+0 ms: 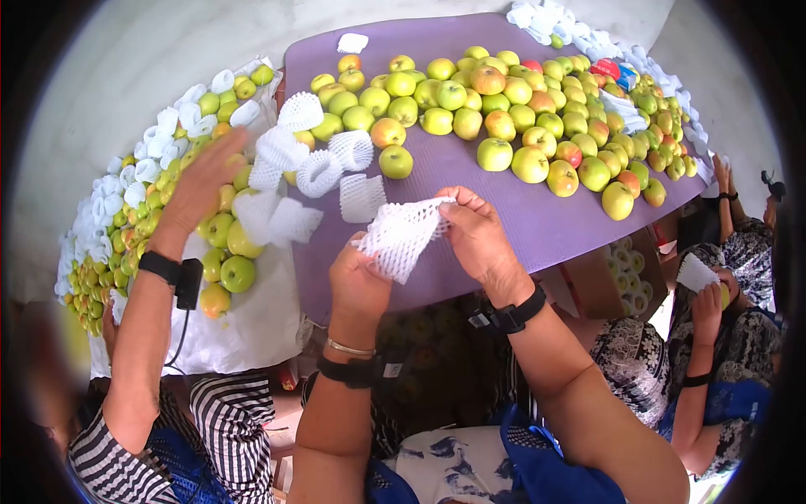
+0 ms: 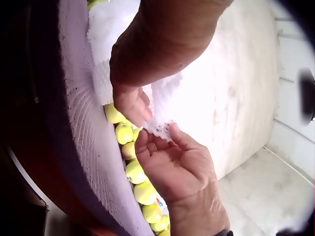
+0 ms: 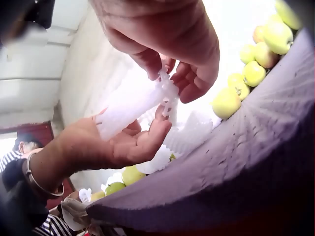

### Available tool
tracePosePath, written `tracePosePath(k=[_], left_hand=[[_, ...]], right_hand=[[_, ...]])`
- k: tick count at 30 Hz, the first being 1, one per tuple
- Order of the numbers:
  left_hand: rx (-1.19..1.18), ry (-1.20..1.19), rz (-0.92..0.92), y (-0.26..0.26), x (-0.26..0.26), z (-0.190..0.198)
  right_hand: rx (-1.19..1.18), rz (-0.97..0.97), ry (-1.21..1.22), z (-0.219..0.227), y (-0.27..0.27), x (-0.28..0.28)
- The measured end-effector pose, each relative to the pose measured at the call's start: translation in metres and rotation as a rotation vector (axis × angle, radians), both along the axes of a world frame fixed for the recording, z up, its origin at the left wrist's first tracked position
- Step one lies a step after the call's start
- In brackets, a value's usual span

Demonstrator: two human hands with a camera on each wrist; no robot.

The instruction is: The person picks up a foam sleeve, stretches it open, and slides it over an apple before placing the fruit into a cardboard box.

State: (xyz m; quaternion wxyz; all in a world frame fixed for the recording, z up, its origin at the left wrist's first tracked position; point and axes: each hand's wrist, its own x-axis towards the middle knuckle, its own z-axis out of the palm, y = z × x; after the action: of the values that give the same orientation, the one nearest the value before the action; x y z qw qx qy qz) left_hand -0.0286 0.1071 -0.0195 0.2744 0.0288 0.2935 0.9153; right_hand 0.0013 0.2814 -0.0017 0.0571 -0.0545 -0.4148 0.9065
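A white foam net (image 1: 401,242) is held between two hands over the near edge of a purple mat (image 1: 537,218). One end of the net is pinched between the thumb and fingers of the right hand (image 1: 483,235); the other is gripped by the curled fingers of the left hand (image 1: 359,281). Several loose foam nets (image 1: 319,174) are scattered on the mat just beyond the left hand. Beyond and to the right, green and reddish apples (image 1: 452,95) are spread in a broad band, with more nets heaped at the far edge. To the left, a second pile of apples and nets is seen on a white sheet (image 1: 260,336), and another person's hand (image 1: 206,181) is held above it. At the far right, a net is held by another person (image 1: 705,311).
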Motion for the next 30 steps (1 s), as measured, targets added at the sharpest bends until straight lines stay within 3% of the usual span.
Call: tracePosePath(k=[1, 4, 13, 16, 19, 20, 23, 26, 28, 30], left_hand=[[-0.022, -0.006, 0.045, 0.005, 0.001, -0.005], [-0.068, 0.064, 0.113, 0.006, 0.003, -0.005], [-0.563, 0.451, 0.098, 0.002, 0.006, 0.005], [-0.561, 0.472, 0.112, 0.004, 0.006, 0.004], [-0.548, 0.436, 0.176, 0.003, 0.005, 0.006], [-0.555, 0.422, 0.201, 0.002, 0.004, 0.009], [-0.309, 0.261, 0.185, -0.002, 0.006, 0.025], [-0.290, 0.238, 0.124, -0.018, -0.005, 0.013], [-0.372, 0.237, 0.123, -0.022, -0.007, 0.012], [-0.392, 0.220, 0.120, -0.021, -0.007, 0.013]], right_hand=[[-0.086, 0.019, 0.026, 0.003, 0.003, 0.001], [0.126, 0.027, 0.011, 0.004, 0.005, 0.002], [1.270, -0.234, 0.478, 0.012, 0.000, 0.005], [0.822, -0.137, 0.293, -0.009, 0.000, 0.001], [0.250, -0.156, -0.123, 0.004, 0.000, 0.002], [0.208, -0.160, -0.117, 0.007, 0.003, 0.002], [0.458, -0.017, -0.245, 0.007, 0.011, 0.002], [0.781, -0.234, 0.059, 0.019, 0.010, 0.009], [1.058, -0.141, 0.327, 0.030, 0.010, 0.012], [1.278, -0.077, 0.447, 0.032, 0.005, 0.015]])
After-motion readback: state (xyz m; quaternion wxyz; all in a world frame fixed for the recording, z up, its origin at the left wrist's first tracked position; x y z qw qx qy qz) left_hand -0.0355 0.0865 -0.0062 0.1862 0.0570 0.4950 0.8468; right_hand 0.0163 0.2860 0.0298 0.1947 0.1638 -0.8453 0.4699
